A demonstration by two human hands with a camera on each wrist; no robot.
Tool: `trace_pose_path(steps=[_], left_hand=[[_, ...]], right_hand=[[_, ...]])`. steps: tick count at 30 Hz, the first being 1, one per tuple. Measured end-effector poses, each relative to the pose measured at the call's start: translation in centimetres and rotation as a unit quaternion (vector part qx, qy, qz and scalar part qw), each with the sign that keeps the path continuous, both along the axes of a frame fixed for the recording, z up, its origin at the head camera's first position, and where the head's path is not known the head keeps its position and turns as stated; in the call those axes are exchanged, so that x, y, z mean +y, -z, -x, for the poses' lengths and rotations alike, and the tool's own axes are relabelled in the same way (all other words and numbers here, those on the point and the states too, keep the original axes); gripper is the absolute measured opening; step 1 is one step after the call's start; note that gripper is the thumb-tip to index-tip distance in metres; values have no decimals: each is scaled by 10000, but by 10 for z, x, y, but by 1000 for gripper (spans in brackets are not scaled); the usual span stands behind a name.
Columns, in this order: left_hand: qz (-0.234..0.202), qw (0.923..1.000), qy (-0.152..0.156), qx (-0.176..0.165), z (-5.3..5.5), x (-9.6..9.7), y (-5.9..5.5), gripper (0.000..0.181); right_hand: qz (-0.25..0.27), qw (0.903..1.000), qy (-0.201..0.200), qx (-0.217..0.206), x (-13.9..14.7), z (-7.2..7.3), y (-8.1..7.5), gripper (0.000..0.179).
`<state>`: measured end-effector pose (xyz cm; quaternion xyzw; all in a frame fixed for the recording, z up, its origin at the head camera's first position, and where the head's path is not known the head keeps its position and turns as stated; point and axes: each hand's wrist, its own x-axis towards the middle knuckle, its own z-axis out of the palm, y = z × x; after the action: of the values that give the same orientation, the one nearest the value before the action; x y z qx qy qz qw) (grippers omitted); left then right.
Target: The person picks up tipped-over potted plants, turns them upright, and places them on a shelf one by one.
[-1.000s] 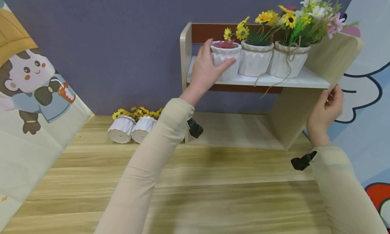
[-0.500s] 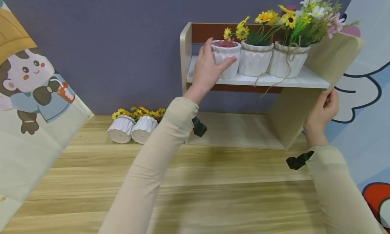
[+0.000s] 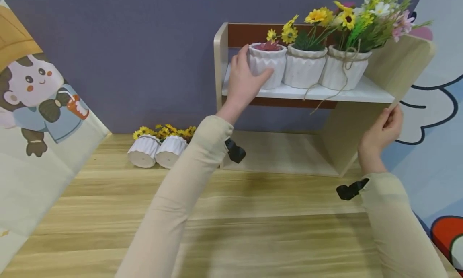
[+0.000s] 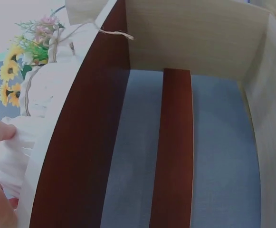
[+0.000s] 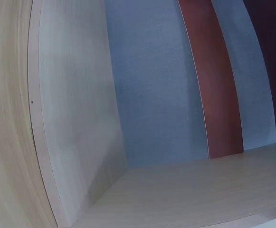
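In the head view my left hand (image 3: pixel 246 79) holds a white fluted flowerpot (image 3: pixel 272 64) with a reddish plant on the white upper shelf. The thumb lies across its front, and the fingers are at its left side. In the left wrist view, the thumb (image 4: pixel 2 131) touches this pot (image 4: pixel 12 159). To its right stand a pot with yellow flowers (image 3: pixel 304 68) and a twine-tied pot with a mixed bouquet (image 3: pixel 343 71). My right hand (image 3: pixel 381 131) grips the front edge of the right side panel (image 3: pixel 408 68) of the wooden shelf unit, below the upper board.
Two white pots (image 3: pixel 143 151) with yellow flowers lie on their sides on the wooden table (image 3: pixel 271 237), left of the unit. The unit's lower compartment shows a bare bottom board (image 3: pixel 282 151). A dark wall (image 3: pixel 144 60) stands behind. Cartoon-printed panels (image 3: pixel 47 93) flank both sides.
My left thumb has drawn back slightly to the left across the pot's front. My right hand has shifted a little left and down along the panel edge. The pots keep their places.
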<state>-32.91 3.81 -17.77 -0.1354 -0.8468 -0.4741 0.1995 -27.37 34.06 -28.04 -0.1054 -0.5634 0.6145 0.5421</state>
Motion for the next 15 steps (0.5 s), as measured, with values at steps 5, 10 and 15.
trace_pose_path(steps=[5, 10, 15], left_hand=[[128, 9998, -142, -107, 0, -2, -2, 85], [412, 9990, -169, -5, -9, -7, 2, 76], [409, 9986, 125, 296, -26, -27, 8, 62]], right_hand=[[-8, 9997, 9, -229, -1, 1, 0, 22], [94, 9997, 66, -225, 1, 1, 1, 23], [-14, 9997, 201, -152, 3, 0, 0, 23]])
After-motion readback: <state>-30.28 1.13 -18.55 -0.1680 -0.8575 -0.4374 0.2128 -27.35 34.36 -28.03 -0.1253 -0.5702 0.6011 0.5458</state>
